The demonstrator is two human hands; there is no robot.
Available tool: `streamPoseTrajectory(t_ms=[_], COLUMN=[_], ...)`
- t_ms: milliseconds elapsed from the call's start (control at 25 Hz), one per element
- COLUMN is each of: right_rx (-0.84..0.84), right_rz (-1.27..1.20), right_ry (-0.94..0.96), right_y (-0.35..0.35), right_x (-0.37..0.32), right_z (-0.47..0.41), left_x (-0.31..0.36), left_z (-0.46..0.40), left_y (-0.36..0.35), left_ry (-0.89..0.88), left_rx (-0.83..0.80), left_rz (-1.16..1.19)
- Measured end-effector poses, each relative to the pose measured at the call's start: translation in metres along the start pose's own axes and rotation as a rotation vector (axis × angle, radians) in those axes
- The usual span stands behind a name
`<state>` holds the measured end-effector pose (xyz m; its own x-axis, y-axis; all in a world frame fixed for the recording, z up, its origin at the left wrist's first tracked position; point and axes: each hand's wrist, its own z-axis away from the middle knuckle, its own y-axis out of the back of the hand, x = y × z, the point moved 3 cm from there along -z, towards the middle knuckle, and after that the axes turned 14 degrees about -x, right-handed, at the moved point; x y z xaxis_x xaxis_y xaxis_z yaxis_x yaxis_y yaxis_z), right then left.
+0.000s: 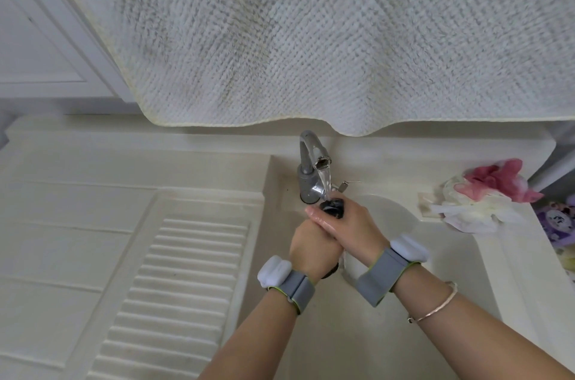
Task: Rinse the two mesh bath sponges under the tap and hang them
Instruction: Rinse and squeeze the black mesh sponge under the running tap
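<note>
your cream sink unit (77, 168), ribbed board on its left.
on the right ledge lies a pink and white sponge (488, 194); the grey tap (311, 168) stands behind the basin (441, 255).

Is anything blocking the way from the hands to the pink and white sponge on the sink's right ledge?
Nothing visible. Both hands, left hand and right hand, squeeze a dark sponge under the tap; only open basin lies between them and the pink and white sponge.
</note>
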<state>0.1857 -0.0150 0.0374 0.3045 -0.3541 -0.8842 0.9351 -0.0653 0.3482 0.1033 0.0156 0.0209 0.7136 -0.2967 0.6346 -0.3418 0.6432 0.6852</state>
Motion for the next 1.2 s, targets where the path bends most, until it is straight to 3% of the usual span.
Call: streamPoseTrajectory(t_ms=[160, 320, 440, 600, 720, 840, 1000, 1120, 1200], right_rx=[0.049, 0.102, 0.153, 0.29, 0.207, 0.176, 0.162, 0.027, 0.035], right_rz=[0.019, -0.004, -0.173, -0.511, -0.694, -0.553, -0.635, -0.244, -0.018], right_ry=[-0.021, -0.083, -0.144, -0.183, -0.244, -0.211, 0.006, 0.07, 0.066], right_y=[-0.002, 0.0, 0.003, 0.017, 0.01, 0.0, 0.007, -0.001, -0.005], right_x=[-0.002, 0.005, 0.014, 0.024, 0.03, 0.027, 0.011, 0.0, 0.001], right_z=[-0.003, -0.01, -0.013, -0.01, -0.009, -0.007, 0.003, 0.01, 0.009], left_x=[0.003, 0.002, 0.003, -0.008, -0.01, -0.01, -0.011, -0.004, -0.002], left_z=[0.01, 0.011, 0.009, 0.007, 0.013, 0.012, 0.005, 0.003, 0.001], left_y=[0.003, 0.004, 0.008, 0.019, 0.012, 0.008, 0.012, 0.013, 0.01], left_ry=[-0.01, -0.027, -0.046, -0.136, -0.217, -0.13, -0.007, -0.007, -0.027], left_rx=[0.085, 0.042, -0.041, -0.174, -0.3, -0.139, -0.061, -0.051, -0.06], left_rz=[0.145, 0.21, 0.202, 0.453, 0.664, 0.498, 0.412, 0.242, 0.13])
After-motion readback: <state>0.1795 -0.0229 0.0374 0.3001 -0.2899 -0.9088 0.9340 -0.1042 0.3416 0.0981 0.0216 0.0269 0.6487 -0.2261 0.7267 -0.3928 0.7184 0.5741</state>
